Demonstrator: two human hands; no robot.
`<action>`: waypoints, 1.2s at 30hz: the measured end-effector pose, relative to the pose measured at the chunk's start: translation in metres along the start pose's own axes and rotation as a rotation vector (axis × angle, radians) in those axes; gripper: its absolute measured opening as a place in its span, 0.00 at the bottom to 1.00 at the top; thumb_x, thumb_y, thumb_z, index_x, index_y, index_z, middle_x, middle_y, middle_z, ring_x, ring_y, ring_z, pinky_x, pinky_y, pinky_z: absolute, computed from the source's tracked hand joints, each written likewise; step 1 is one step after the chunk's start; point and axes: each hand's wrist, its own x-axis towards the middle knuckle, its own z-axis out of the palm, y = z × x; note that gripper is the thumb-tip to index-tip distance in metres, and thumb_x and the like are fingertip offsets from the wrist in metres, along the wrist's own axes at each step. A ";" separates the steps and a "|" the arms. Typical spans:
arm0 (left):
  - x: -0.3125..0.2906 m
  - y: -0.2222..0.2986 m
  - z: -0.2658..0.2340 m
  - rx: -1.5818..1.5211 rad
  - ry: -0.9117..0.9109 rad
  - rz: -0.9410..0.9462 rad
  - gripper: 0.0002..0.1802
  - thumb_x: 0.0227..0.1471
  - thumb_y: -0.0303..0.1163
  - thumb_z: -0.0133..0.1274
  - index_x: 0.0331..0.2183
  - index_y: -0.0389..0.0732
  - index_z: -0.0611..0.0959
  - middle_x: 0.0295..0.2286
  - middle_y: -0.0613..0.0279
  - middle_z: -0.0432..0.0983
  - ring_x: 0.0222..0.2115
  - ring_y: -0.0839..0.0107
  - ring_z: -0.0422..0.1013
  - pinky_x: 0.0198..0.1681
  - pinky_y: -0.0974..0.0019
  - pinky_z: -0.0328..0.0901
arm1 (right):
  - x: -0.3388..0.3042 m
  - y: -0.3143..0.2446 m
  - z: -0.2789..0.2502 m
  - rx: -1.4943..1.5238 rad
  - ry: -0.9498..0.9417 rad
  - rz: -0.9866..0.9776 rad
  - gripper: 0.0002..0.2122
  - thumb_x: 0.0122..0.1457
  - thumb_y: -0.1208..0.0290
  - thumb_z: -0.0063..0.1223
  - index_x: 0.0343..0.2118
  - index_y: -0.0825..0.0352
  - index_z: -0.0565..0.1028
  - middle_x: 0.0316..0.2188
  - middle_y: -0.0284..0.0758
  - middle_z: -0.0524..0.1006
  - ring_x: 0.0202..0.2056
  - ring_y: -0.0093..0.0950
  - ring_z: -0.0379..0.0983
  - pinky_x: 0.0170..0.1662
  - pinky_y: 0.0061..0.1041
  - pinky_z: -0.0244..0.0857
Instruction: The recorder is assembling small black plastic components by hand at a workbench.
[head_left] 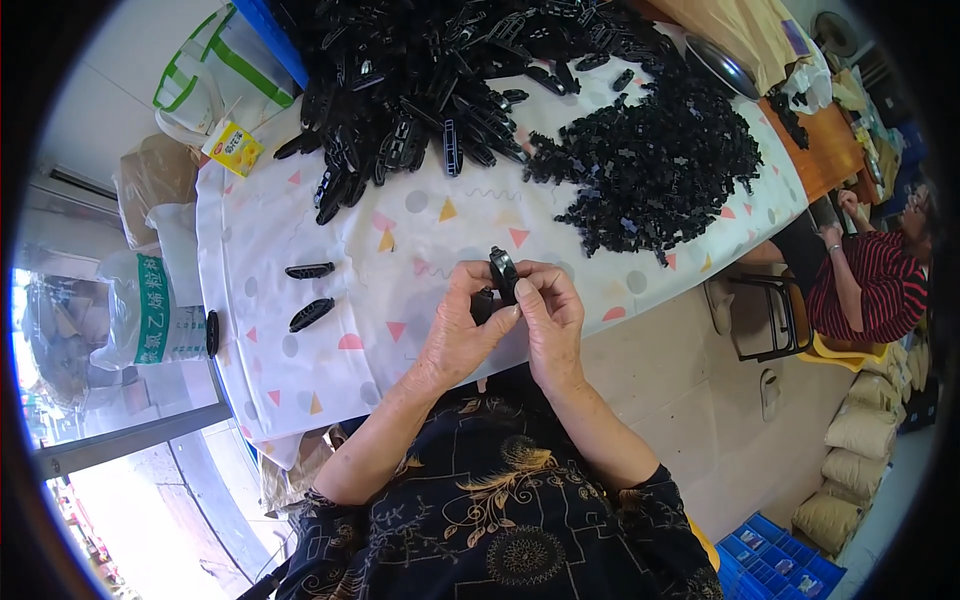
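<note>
Above the near side of the table, my left hand (462,335) and my right hand (553,328) pinch a long black plastic part (503,270) between thumbs and fingers. It stands nearly upright, one end pointing away from me. Something dark, perhaps another black piece, shows under my left fingers; I cannot make out its shape. Left of my hands, two loose black oval plastic parts (312,314) lie on the patterned white tablecloth (300,365). A big heap of long black plastic parts (400,110) covers the far side. Right of it spreads a pile of small black clips (665,160).
Another black part (212,333) lies at the table's left edge, near a white sack (150,310). A yellow box (234,149) stands at the far left corner. To the right, a person in a striped shirt (865,275) sits; blue crates (780,560) are on the floor.
</note>
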 end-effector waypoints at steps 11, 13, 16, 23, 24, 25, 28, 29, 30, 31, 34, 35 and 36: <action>0.004 -0.002 0.003 0.101 0.086 -0.036 0.24 0.47 0.23 0.54 0.45 0.37 0.64 0.35 0.52 0.73 0.36 0.65 0.72 0.41 0.65 0.66 | 0.003 0.010 -0.004 -0.230 -0.072 -0.078 0.02 0.59 0.78 0.48 0.30 0.70 0.69 0.43 0.36 0.68 0.41 0.21 0.65 0.45 0.20 0.61; 0.001 -0.002 0.005 0.056 0.097 -0.051 0.24 0.47 0.22 0.54 0.46 0.38 0.64 0.34 0.53 0.74 0.35 0.65 0.72 0.41 0.65 0.66 | 0.002 0.010 -0.005 -0.287 -0.083 -0.105 0.02 0.59 0.78 0.48 0.30 0.70 0.69 0.44 0.37 0.68 0.42 0.21 0.65 0.45 0.21 0.62; 0.003 -0.006 0.008 0.050 0.134 0.009 0.24 0.48 0.18 0.52 0.46 0.41 0.63 0.32 0.62 0.71 0.29 0.82 0.65 0.29 0.77 0.62 | 0.005 0.007 -0.004 -0.250 -0.099 -0.073 0.01 0.59 0.79 0.48 0.31 0.70 0.69 0.45 0.37 0.68 0.42 0.21 0.65 0.46 0.21 0.62; 0.006 -0.006 0.004 0.022 0.102 0.007 0.24 0.48 0.17 0.50 0.46 0.42 0.63 0.34 0.63 0.73 0.26 0.84 0.64 0.26 0.79 0.61 | 0.014 -0.005 -0.008 -0.201 -0.156 0.070 0.10 0.57 0.82 0.47 0.42 0.68 0.65 0.44 0.36 0.69 0.44 0.21 0.66 0.47 0.20 0.62; 0.007 -0.005 0.004 0.001 0.097 0.021 0.24 0.49 0.17 0.50 0.46 0.42 0.63 0.34 0.63 0.74 0.25 0.84 0.64 0.26 0.79 0.61 | 0.016 -0.006 -0.009 -0.202 -0.184 0.056 0.12 0.57 0.82 0.48 0.43 0.68 0.64 0.44 0.36 0.69 0.44 0.21 0.66 0.47 0.20 0.62; 0.007 -0.004 0.004 0.001 0.096 0.018 0.24 0.49 0.17 0.50 0.46 0.42 0.63 0.34 0.63 0.74 0.25 0.84 0.64 0.26 0.79 0.61 | 0.016 -0.004 -0.009 -0.201 -0.182 0.058 0.12 0.57 0.82 0.48 0.43 0.68 0.64 0.44 0.36 0.69 0.44 0.21 0.66 0.47 0.20 0.62; 0.006 -0.003 0.004 0.029 0.112 -0.008 0.24 0.48 0.18 0.51 0.47 0.41 0.63 0.33 0.62 0.74 0.25 0.82 0.65 0.26 0.77 0.61 | 0.014 0.002 -0.010 -0.363 -0.148 -0.111 0.12 0.55 0.84 0.49 0.41 0.68 0.65 0.43 0.37 0.70 0.44 0.22 0.67 0.48 0.21 0.62; 0.008 -0.003 0.003 0.122 0.124 0.010 0.26 0.47 0.18 0.51 0.48 0.41 0.63 0.32 0.60 0.75 0.25 0.80 0.66 0.27 0.76 0.62 | 0.015 0.000 -0.010 -0.518 -0.163 -0.187 0.11 0.54 0.85 0.49 0.40 0.68 0.66 0.44 0.37 0.70 0.44 0.22 0.67 0.48 0.22 0.62; 0.009 -0.004 0.003 0.215 0.136 0.029 0.27 0.46 0.18 0.51 0.49 0.41 0.63 0.32 0.59 0.75 0.25 0.79 0.67 0.28 0.75 0.63 | 0.016 -0.001 -0.010 -0.673 -0.177 -0.264 0.10 0.53 0.87 0.49 0.38 0.69 0.67 0.45 0.38 0.69 0.44 0.23 0.67 0.49 0.22 0.62; 0.010 -0.003 0.002 0.213 0.134 0.031 0.27 0.46 0.18 0.51 0.49 0.41 0.63 0.32 0.59 0.75 0.25 0.79 0.67 0.28 0.75 0.63 | 0.016 0.003 -0.012 -0.672 -0.172 -0.260 0.08 0.53 0.87 0.48 0.35 0.69 0.68 0.46 0.38 0.68 0.45 0.24 0.67 0.49 0.23 0.62; 0.011 0.001 0.004 0.252 0.107 0.032 0.31 0.44 0.18 0.52 0.51 0.40 0.62 0.31 0.57 0.75 0.26 0.76 0.68 0.29 0.73 0.64 | 0.014 0.013 -0.016 -0.443 -0.136 -0.167 0.07 0.53 0.86 0.49 0.34 0.70 0.68 0.45 0.38 0.67 0.45 0.26 0.67 0.49 0.23 0.63; 0.011 0.001 0.004 0.244 0.094 0.026 0.32 0.43 0.18 0.52 0.51 0.40 0.61 0.32 0.57 0.75 0.27 0.75 0.69 0.30 0.72 0.65 | 0.014 0.013 -0.015 -0.443 -0.134 -0.161 0.07 0.53 0.86 0.49 0.34 0.70 0.68 0.45 0.38 0.67 0.45 0.26 0.67 0.49 0.23 0.63; 0.011 0.001 0.003 0.236 0.081 0.021 0.33 0.43 0.18 0.52 0.52 0.40 0.61 0.32 0.56 0.75 0.27 0.75 0.69 0.30 0.71 0.65 | 0.014 0.012 -0.013 -0.444 -0.092 -0.193 0.07 0.52 0.85 0.51 0.34 0.70 0.69 0.43 0.39 0.69 0.42 0.26 0.68 0.46 0.23 0.63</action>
